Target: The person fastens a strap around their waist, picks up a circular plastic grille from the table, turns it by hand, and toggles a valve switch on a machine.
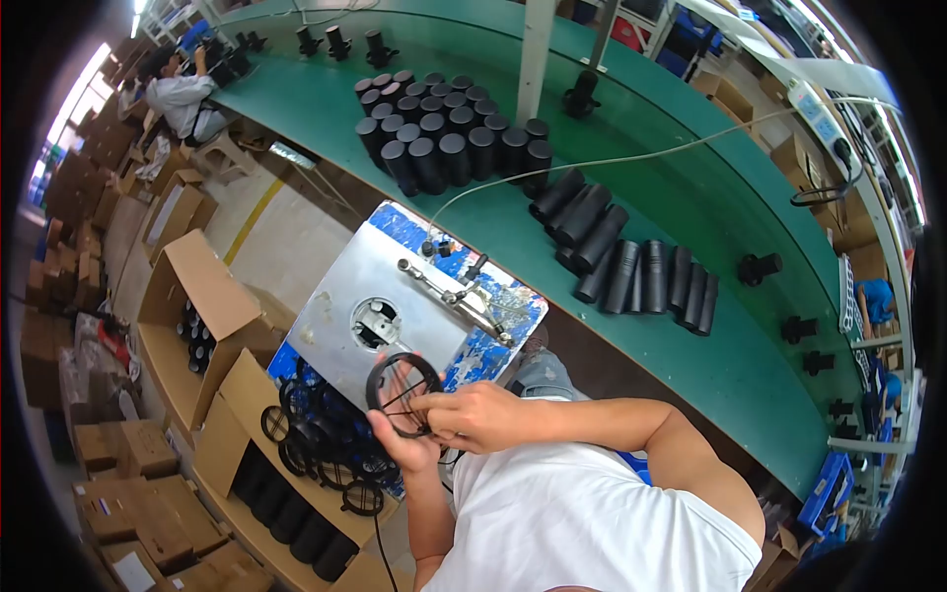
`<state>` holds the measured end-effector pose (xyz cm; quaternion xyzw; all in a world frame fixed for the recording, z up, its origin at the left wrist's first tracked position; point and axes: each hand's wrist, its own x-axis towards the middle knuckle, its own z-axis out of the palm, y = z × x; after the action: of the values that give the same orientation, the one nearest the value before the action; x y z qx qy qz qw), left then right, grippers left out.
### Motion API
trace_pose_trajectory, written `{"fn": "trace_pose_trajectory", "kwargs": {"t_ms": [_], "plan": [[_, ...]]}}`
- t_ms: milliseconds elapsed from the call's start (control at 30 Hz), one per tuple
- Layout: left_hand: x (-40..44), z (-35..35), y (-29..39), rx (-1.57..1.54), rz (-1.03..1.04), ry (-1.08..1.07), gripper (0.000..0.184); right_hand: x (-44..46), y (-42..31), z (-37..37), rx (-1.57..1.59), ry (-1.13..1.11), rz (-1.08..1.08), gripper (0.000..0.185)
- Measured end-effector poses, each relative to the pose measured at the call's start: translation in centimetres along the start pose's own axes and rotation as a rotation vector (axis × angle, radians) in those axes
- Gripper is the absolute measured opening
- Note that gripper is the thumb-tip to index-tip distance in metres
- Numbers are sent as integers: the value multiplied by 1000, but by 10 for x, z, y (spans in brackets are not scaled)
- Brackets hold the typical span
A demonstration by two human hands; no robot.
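- Between both hands, by the near edge of a metal-topped stand (335, 286): holding up a black spoked ring (402, 396), tilted, well in view.
- Grasping its rim with the left hand (402, 446), thumb in front, fingertips round the far side.
- Bringing bunched fingers of the right hand (480, 415) against the crossbars; cannot tell if pinching or merely touching.
- Midway through handling this one ring, seemingly; cannot tell what, if anything, is finished on it.
- Just beside, plenty left by the look of it: a heap of similar black rings (330, 434).
- On the stand, past the ring: a round opening (376, 324) and a lever mechanism (459, 296), both untouched.
- Beyond, across the green bench (681, 370): upright black cylinders (454, 143) bunched together, black tubes (602, 242) lying flat.
- Far left: a co-worker (182, 99), seated at the bench.
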<state>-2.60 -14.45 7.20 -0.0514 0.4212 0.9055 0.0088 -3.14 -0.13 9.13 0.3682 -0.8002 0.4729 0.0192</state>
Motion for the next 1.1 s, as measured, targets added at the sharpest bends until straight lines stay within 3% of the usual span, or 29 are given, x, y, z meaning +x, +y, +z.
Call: {"fn": "trace_pose_trajectory", "kwargs": {"t_ms": [100, 133, 300, 433, 567, 600, 733, 967, 1100], "plan": [[-9, -1, 10, 20, -70, -59, 76, -8, -6, 8, -64, 37, 5, 19], [-11, -1, 9, 62, -67, -88, 76, -8, -1, 14, -35, 156, -44, 18], [-23, -24, 1, 266, -77, -112, 75, -12, 10, 14, 97, 124, 9, 34], [-23, -24, 13, 639, 135, -79, 85, -16, 11, 12, 180, 64, 115, 36], [-29, -42, 9, 614, 113, -41, 67, -10, 12, 11, 120, 143, 47, 30], [-28, -42, 10, 576, 77, -97, 59, -10, 12, 12, 110, 116, 51, 28], [-29, -21, 2, 540, 98, 13, 46, -12, 10, 15, 77, 7, 94, 21], [-24, -42, 5, 553, 2, -5, 42, -13, 2, 13, 172, -52, 149, 26], [-19, -45, 5, 549, 12, 19, 28, -12, 0, 14, 197, -52, 163, 31]]}}
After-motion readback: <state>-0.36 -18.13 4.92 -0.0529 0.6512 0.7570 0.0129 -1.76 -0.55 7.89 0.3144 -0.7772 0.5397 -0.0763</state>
